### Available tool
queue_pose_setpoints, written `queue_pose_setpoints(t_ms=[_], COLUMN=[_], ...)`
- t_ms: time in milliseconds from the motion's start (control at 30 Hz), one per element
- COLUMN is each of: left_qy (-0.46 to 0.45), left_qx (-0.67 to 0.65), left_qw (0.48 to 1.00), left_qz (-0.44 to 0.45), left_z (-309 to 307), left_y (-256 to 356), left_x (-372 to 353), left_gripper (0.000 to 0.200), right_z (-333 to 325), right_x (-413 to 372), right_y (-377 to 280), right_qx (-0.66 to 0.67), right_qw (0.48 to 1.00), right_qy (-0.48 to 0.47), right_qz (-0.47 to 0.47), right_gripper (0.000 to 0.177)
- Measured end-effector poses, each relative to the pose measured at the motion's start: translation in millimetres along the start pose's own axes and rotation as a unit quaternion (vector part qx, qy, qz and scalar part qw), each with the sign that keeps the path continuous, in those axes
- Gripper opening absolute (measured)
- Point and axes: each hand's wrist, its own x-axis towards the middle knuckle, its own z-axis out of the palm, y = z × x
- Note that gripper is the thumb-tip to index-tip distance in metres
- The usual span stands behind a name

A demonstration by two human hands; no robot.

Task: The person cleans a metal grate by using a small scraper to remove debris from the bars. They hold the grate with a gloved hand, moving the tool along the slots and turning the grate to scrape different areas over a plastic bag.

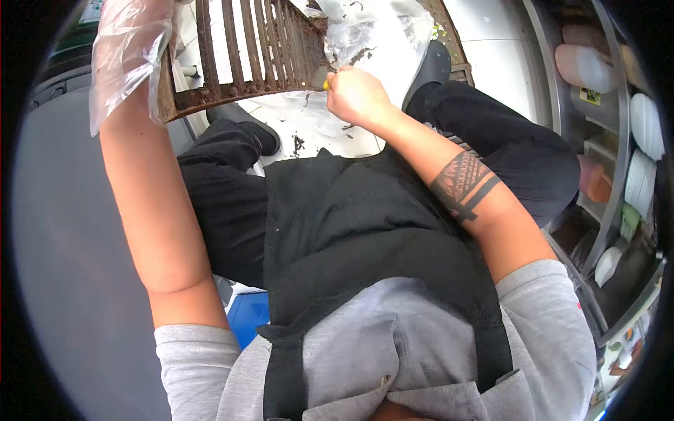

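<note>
A rusty, brown metal grate point(270, 88) with long parallel bars is tilted up in front of me. My left hand point(137, 17), in a loose clear plastic glove, is beside the grate's left side at the top edge of view; its fingers are hidden. My right hand point(358, 95) is bare and closed in a fist around a scraper point(326, 84), of which a bit of yellow and a greyish blade show. The blade is against the grate's near right corner. Dark flakes point(298, 146) lie on the floor below.
Clear plastic sheeting point(379, 35) with dark scraps is spread over white floor tiles point(495, 67) between my shoes. On the right stands a metal shelf point(562, 84) with containers and stacked white dishes point(640, 179). A grey surface point(77, 245) fills the left, and a blue object point(249, 316) is below.
</note>
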Motion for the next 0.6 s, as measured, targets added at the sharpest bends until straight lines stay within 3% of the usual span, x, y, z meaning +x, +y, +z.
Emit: queue_pose_setpoints(t_ms=[67,133,267,367,433,467,533,567,600], left_qy=[-0.005,-0.008,-0.015,-0.029,-0.025,-0.026,0.026,0.053,0.018], left_qx=[-0.008,-0.013,-0.017,-0.018,0.005,0.004,-0.01,-0.018,0.019], left_qw=[1.0,1.0,0.999,0.998,0.997,0.997,0.999,0.998,0.994], left_qz=[0.019,-0.001,-0.029,-0.055,-0.077,-0.077,-0.02,0.012,-0.106], left_z=[-2.5,-5.2,-6.9,-8.8,-8.5,-5.9,-1.6,-1.4,-13.1], left_y=[-6.0,-6.8,-4.9,0.9,4.9,2.5,-11.4,-11.6,-4.0], left_x=[4.2,7.8,6.5,2.0,2.0,5.5,6.0,4.3,5.4], left_gripper=[0.083,0.081,0.076,0.074,0.043,0.043,0.013,0.008,0.022], right_z=[8.0,15.8,14.5,3.0,2.5,-1.7,-6.7,-18.6,-18.9], right_x=[0.7,-1.6,12.4,16.2,7.9,11.3,14.5,18.2,14.3], right_y=[-1.8,-4.5,-13.2,-25.1,-26.6,-24.3,-21.4,-22.9,-21.7], right_qx=[0.001,0.01,0.011,0.019,0.003,0.002,-0.015,0.0,-0.001], right_qw=[0.999,1.0,0.999,0.999,0.999,0.999,0.996,0.996,0.995], right_qy=[-0.038,0.019,0.036,-0.029,-0.02,-0.02,-0.069,-0.083,-0.084], right_qz=[-0.004,-0.002,0.007,0.018,0.04,0.041,0.047,0.043,0.047], right_gripper=[0.022,0.021,0.021,0.022,0.021,0.021,0.02,0.021,0.021])
